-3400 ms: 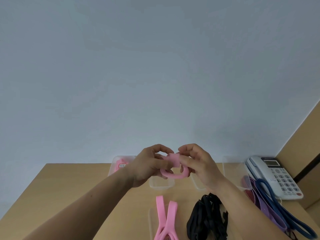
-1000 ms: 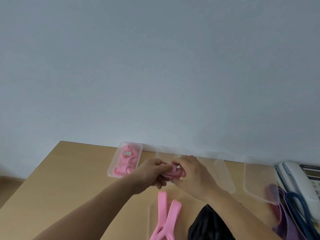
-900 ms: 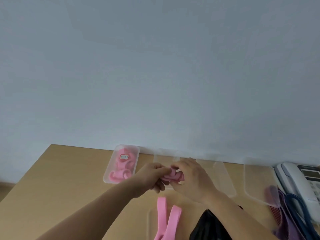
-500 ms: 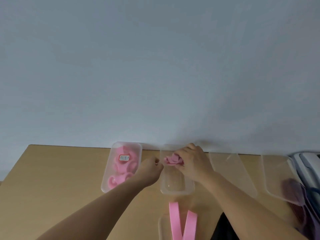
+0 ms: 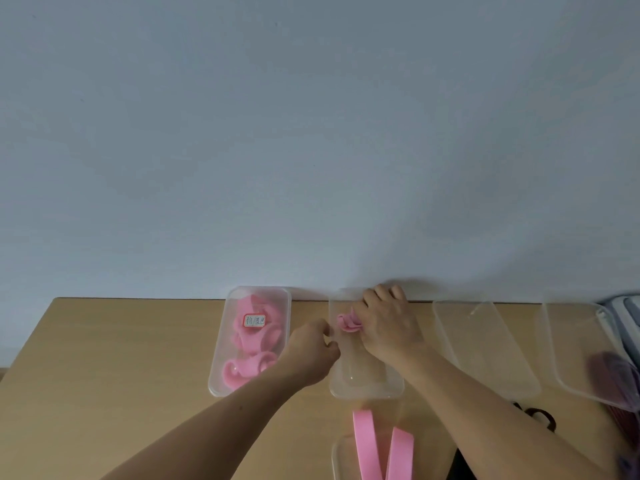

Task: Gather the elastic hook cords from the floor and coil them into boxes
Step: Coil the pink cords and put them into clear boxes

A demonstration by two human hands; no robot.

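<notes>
Right hand (image 5: 384, 327) curls round the coiled pink elastic band (image 5: 347, 323), hiding most of it, inside the open clear plastic box (image 5: 363, 388). Left hand (image 5: 311, 351) sits curled at that box's left rim (can't tell if it grips). Labelled clear box w/ pink coils (image 5: 249, 344) just left; flat pink straps (image 5: 363, 445) cut off at btm edge.

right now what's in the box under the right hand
One coiled pink band at the clear box's far end, held by the right hand. Anything beneath that hand is hidden.

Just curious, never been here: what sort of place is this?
Probably an office or workroom: a wooden desk against a plain wall, with clear plastic boxes lined along it.
</notes>
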